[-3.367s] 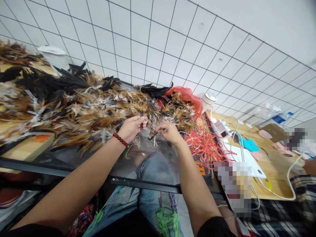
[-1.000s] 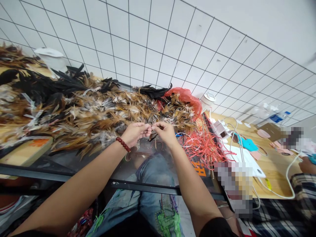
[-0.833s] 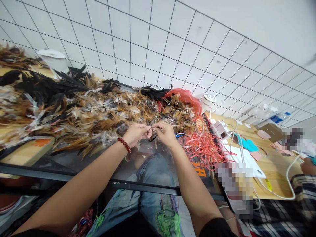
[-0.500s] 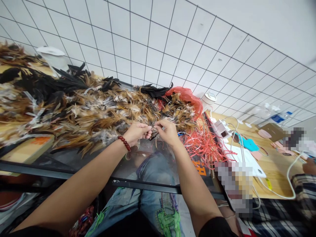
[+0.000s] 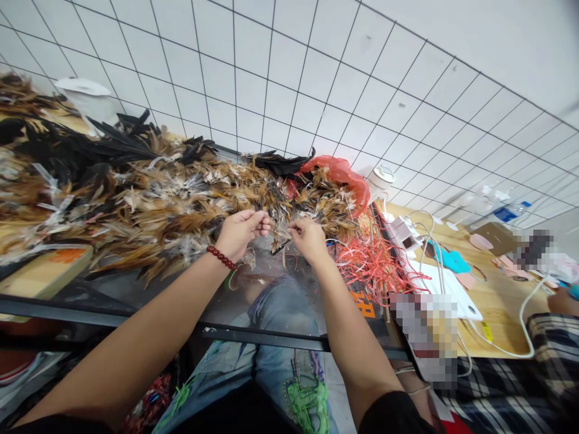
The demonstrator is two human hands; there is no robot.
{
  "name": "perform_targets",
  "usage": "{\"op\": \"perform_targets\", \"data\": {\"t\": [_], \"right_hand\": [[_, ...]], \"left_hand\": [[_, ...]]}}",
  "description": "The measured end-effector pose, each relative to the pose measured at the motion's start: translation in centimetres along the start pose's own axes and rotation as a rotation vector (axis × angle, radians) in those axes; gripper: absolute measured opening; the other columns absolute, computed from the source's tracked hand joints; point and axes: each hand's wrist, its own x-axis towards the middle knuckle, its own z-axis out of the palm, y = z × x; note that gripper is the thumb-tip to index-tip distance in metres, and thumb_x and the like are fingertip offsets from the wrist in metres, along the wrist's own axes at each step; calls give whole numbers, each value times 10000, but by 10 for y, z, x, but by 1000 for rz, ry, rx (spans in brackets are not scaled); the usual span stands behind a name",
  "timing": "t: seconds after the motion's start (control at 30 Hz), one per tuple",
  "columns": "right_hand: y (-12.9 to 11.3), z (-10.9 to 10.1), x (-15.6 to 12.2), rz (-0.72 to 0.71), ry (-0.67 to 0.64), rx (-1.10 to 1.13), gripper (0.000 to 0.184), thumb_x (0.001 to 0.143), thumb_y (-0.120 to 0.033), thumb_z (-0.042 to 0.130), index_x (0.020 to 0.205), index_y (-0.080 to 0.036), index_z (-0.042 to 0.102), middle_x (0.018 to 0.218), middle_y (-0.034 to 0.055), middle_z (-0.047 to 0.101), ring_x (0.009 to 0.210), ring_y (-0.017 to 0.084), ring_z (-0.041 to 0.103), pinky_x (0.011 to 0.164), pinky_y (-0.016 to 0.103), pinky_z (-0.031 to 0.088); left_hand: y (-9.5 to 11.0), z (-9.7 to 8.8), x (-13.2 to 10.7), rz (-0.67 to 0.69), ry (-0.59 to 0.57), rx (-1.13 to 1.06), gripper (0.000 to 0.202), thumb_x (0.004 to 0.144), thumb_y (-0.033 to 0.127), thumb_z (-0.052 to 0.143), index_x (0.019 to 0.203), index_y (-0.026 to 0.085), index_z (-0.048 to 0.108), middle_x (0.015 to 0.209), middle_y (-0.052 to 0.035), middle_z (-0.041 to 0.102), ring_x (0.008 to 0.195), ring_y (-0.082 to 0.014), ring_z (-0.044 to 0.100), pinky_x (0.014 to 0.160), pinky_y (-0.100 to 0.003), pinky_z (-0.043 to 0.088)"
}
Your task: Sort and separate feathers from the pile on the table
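Observation:
My left hand (image 5: 244, 232), with a dark red bead bracelet (image 5: 221, 257) at the wrist, is closed in a pinch. What lies between its fingertips is too small to make out. A short gap away, my right hand (image 5: 308, 238) pinches a small brownish feather (image 5: 281, 231), whose wispy part shows between the two hands. Both hands are above the near edge of a long heap of brown and cream feathers (image 5: 181, 199). Long black feathers (image 5: 90, 150) lie along the back of this heap.
Right of my hands lie tangled red strips (image 5: 373, 259), with a red plastic bag (image 5: 346, 178) behind. Farther right are a white charger (image 5: 404, 232), cables and a white board (image 5: 452, 295). A wire grid (image 5: 271, 78) stands at the back. Another person's plaid sleeve (image 5: 552, 343) is at the right edge.
My hands have moved apart from nearly touching, the left one going leftward. A wisp of feather now shows in the gap. The whole view has shifted slightly.

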Motion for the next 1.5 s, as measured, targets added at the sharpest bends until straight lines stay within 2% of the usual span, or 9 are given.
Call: {"op": "perform_targets", "data": {"t": [0.2,0.47,0.67,0.77,0.87,1.0,1.13,1.3,1.5], "right_hand": [[-5,16,-4,-7,-50,-54,104,818,-202,605,844,-237,699,962,76,639,975,238,554,848,374,400],[-2,11,10,329,-43,991,213,722,-384,662,717,-179,600,555,-54,484,531,92,384,558,240,319],[-10,4,6,437,-132,1249,256,558,-357,754,684,-178,621,584,-52,528,535,72,408,533,214,295],[-9,2,5,424,-219,1222,265,593,-401,723,696,-183,615,596,-43,559,529,78,419,528,216,308],[-3,3,5,278,-263,911,263,654,-426,709,720,-179,649,622,-30,586,558,92,450,567,231,345],[4,10,3,194,-79,242,150,780,-305,640,860,-206,719,788,14,667,725,151,556,721,280,415],[5,21,0,145,-52,-54,239,843,-308,597,1038,-238,714,918,52,668,898,199,585,834,310,427],[6,23,-2,95,-96,-139,191,867,-220,507,885,-217,698,991,85,635,971,228,564,857,338,417],[14,25,4,231,242,314,151,853,-196,443,767,-192,567,853,59,624,875,191,560,856,324,426]], "left_hand": [[0,1,1,15,81,-27,243,675,298,790,732,101,660,637,-15,611,560,-86,560,563,-222,464],[-2,-1,2,-36,58,-37,234,691,277,782,771,84,677,688,-33,630,575,-81,565,561,-213,460],[-3,1,-1,-80,18,-9,263,665,294,803,770,81,688,725,-51,645,601,-91,576,591,-229,471],[-3,0,-1,-64,29,-12,269,671,299,798,782,80,691,731,-56,647,608,-91,577,594,-228,468],[-3,0,0,-47,37,-19,281,664,301,799,798,77,696,725,-49,642,597,-89,572,587,-226,467],[-5,-1,2,-8,70,-40,255,667,291,790,774,80,693,692,-32,624,568,-80,552,552,-212,449],[-5,0,2,4,123,-44,208,681,264,773,744,86,686,675,-29,616,555,-76,540,528,-198,435],[-2,3,0,-8,155,-46,177,697,245,758,725,88,682,664,-26,608,540,-65,517,515,-187,417],[-1,3,-1,-48,120,-29,219,657,268,790,738,87,697,668,-30,620,544,-66,515,531,-198,421]]}}
